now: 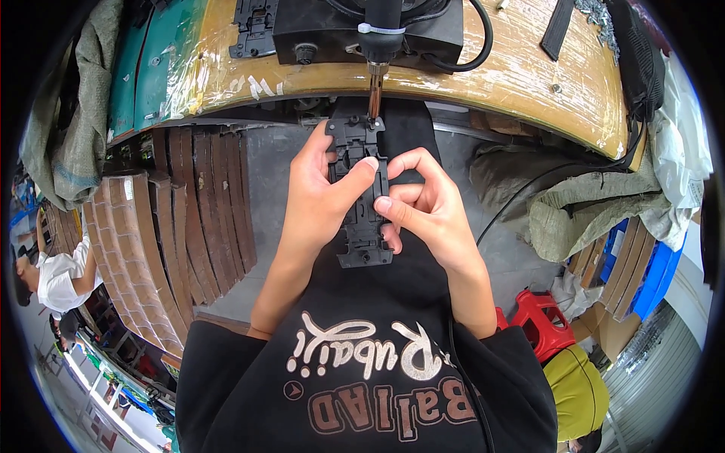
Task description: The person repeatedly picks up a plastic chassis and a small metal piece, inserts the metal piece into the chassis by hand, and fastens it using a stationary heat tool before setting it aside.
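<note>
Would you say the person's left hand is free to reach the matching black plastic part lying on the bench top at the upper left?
Probably not at once: the left hand and the right hand both grip the black plastic frame under the driver tip. The spare part lies uncovered, with nothing in between.

Head-worn fisheye, looking steeply down, close over the workbench (521, 75) edge

Workbench (521, 72) at far side: wooden top wrapped in clear film, green section (147, 68) at its left end. On it: black machine box (332, 30) centre with cable (479, 45) looping right, black plastic frame (253, 26) left of it, black strap (560, 26) right, probably screws (596, 11) in the far-right corner.
</note>
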A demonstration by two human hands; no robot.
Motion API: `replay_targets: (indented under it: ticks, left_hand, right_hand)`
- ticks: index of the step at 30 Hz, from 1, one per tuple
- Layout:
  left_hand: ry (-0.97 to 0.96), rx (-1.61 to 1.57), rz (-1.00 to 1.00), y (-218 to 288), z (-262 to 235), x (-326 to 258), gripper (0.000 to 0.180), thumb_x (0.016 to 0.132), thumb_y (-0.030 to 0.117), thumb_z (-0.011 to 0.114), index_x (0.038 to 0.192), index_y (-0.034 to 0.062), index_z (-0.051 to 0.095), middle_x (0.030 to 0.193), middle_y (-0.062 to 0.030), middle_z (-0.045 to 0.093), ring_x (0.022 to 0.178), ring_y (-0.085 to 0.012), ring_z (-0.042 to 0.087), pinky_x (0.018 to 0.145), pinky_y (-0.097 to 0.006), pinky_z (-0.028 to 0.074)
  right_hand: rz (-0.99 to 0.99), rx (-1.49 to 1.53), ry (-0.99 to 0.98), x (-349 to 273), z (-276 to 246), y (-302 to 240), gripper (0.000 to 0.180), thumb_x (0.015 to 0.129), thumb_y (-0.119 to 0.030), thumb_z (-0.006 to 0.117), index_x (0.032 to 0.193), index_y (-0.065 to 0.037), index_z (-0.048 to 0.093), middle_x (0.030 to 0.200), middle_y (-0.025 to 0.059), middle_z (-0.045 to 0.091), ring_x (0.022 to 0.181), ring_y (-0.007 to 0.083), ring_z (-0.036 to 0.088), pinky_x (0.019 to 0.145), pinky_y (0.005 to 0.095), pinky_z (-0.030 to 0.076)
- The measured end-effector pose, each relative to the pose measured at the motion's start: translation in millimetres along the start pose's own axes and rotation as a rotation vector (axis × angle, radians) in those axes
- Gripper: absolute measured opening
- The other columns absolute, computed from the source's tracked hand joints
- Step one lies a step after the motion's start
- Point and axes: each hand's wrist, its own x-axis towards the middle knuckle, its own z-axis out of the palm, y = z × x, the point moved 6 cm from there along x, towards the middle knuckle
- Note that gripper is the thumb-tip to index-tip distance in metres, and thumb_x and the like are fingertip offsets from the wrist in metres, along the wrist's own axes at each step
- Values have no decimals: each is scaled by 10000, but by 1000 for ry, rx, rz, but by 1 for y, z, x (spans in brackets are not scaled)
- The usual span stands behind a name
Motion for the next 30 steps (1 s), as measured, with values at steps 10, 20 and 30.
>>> replay_targets:
  ticks: [10, 20, 30]
  left_hand:
    - [8, -2, -8, -22, 8, -2, 318, 785, 63, 566, 1074, 13, 443, 859, -35, 557, 733, -84, 533, 637, -206, 434]
    - [-392, -59, -295, -55, 23, -20, 382, 860, 209, 484, 1156, 5, 356, 790, -125, 548, 504, -102, 515, 400, -196, 460]
    - [-22, -100, -141, -17, 12, -20, 280, 787, 85, 573, 1035, 0, 475, 854, -32, 551, 727, -54, 519, 641, -193, 433]
  right_hand:
    - [37, -54, 50, -4, -17, 8, 236, 780, -47, 594, 901, -61, 392, 537, 4, 503, 418, 69, 477, 376, 182, 360]
    - [-1, -67, 221, -49, -72, 11, 120, 801, -74, 569, 823, -44, 455, 539, 5, 509, 418, 46, 450, 379, 177, 335]
    - [0, -11, -15, -2, -7, 5, 343, 814, -60, 536, 1135, -27, 419, 535, -4, 483, 428, 49, 447, 382, 180, 332]
